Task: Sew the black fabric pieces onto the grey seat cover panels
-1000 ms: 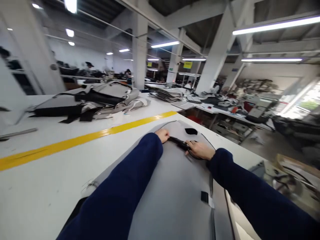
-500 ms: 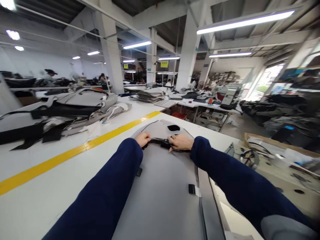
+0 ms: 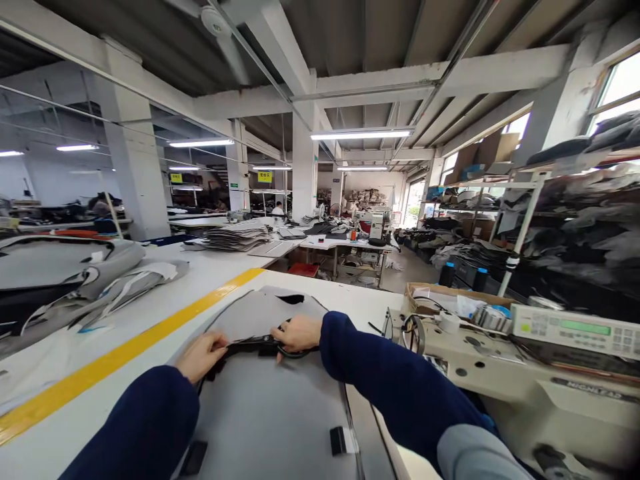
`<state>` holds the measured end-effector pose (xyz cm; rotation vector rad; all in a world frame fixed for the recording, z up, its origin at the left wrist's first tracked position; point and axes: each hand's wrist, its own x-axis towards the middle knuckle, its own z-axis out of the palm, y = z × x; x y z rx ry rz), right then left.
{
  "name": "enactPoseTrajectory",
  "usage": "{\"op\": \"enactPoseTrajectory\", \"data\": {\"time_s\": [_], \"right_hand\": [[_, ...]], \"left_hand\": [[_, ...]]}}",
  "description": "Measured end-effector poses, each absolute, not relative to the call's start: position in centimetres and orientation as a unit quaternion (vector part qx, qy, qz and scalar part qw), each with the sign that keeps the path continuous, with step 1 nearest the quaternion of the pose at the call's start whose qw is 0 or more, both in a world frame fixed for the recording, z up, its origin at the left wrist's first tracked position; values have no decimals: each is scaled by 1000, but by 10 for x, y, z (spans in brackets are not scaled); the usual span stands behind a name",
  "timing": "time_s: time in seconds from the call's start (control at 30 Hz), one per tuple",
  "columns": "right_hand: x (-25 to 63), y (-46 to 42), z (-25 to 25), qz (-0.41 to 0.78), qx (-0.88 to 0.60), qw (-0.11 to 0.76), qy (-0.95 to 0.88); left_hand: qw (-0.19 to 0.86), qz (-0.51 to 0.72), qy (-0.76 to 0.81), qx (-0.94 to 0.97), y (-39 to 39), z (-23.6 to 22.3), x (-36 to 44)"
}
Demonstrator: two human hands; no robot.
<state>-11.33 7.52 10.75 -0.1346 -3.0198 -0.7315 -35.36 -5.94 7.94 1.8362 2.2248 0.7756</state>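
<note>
The left hand (image 3: pixel 201 357) and right hand (image 3: pixel 299 333) each grip a black strip (image 3: pixel 253 345) edging a grey panel (image 3: pixel 265 407) on the bench (image 3: pixel 350 297).

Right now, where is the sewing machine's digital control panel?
In the head view, the digital control panel sits far right on the cream machine table, beside the cardboard box and beyond the person's right hand.

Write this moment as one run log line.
left hand: black trim strip | right hand: same strip | beneath: grey panel
</note>
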Motion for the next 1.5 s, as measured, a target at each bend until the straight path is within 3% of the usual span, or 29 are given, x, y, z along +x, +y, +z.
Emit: {"op": "enactPoseTrajectory", "data": {"time_s": [0.17, 0.5, 0.83, 1.1, 1.5], "right_hand": [[-113, 69, 110, -211, -52, -18, -976], [-119, 71, 126, -229, -38, 12, -973], [-136, 71, 130, -247, -35, -37, -968], [-135, 77, 128, -235, -33, -11, -971], [-153, 92, 134, -265, 20, -52, -963]], "left_hand": [[-7, 208, 762, 613, -74, 84, -344], [9, 216, 777, 591, -84, 95, -338], [31, 250, 777, 577, -84, 93, -338], [-101, 232, 813, 525, -96, 72, -328], [-75, 291, 805, 512, -97, 65, -332]]}}
